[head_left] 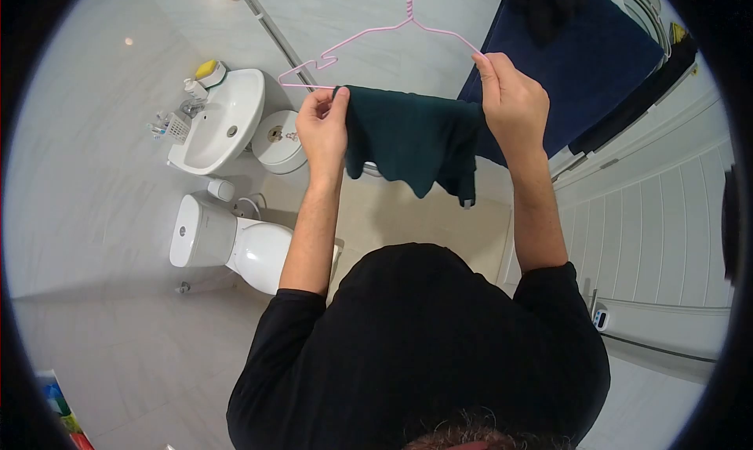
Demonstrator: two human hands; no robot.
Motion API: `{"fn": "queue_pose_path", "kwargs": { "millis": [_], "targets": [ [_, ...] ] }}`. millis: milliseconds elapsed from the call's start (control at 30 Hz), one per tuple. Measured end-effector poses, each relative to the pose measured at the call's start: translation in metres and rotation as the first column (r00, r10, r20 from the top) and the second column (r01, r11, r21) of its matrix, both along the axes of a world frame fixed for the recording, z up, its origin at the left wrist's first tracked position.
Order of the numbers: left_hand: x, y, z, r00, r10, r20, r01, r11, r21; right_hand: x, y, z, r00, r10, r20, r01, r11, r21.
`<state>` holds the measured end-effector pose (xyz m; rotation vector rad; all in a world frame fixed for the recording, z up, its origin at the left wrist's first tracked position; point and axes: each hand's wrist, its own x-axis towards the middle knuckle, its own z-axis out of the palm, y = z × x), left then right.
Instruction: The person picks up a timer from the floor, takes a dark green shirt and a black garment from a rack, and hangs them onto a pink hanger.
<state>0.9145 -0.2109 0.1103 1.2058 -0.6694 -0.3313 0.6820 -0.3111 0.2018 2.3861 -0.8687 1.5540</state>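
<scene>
A thin pink clothes hanger [366, 31] is held up in front of me, hook at the top. A dark green piece of clothing [412, 128] hangs folded over its lower bar, with a small pale label at the bottom right corner. My left hand [321, 128] is closed, pinching the garment's upper left corner at the bar. With the fingers wrapped round it, my right hand [514, 101] grips the hanger's right shoulder, beside the garment's right edge. Part of the bar is hidden under the fabric, and its right end behind my right hand.
On the left are a white washbasin [255, 97], a round lidded bin [282, 164] and a toilet [263, 254]. A dark blue towel [580, 50] hangs at the upper right, with black fabric [549, 7] over it. A white panelled door [643, 223] stands at right.
</scene>
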Motion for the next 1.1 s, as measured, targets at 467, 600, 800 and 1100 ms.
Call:
{"fn": "queue_pose_path", "kwargs": {
  "millis": [467, 600, 800, 1100],
  "targets": [
    [0.018, 0.016, -0.005, 0.84, -0.261, -0.476, 0.252, 0.964, -0.085, 0.013, 0.0, -0.015, 0.975, 0.22, 0.015, -0.22, 0.973, 0.075],
    [0.02, 0.022, -0.013, 0.786, -0.311, -0.534, 0.326, 0.943, -0.07, 0.013, -0.002, -0.02, 0.952, 0.307, 0.0, -0.296, 0.916, 0.273],
    [0.026, 0.046, -0.024, 0.687, -0.546, -0.479, 0.525, 0.829, -0.192, 0.013, -0.009, -0.021, 0.975, 0.222, 0.006, -0.209, 0.91, 0.357],
    [0.014, 0.055, -0.016, 0.714, -0.492, -0.498, 0.536, 0.842, -0.064, 0.02, -0.008, -0.025, 0.975, 0.219, 0.047, -0.224, 0.938, 0.266]
  ]
}}
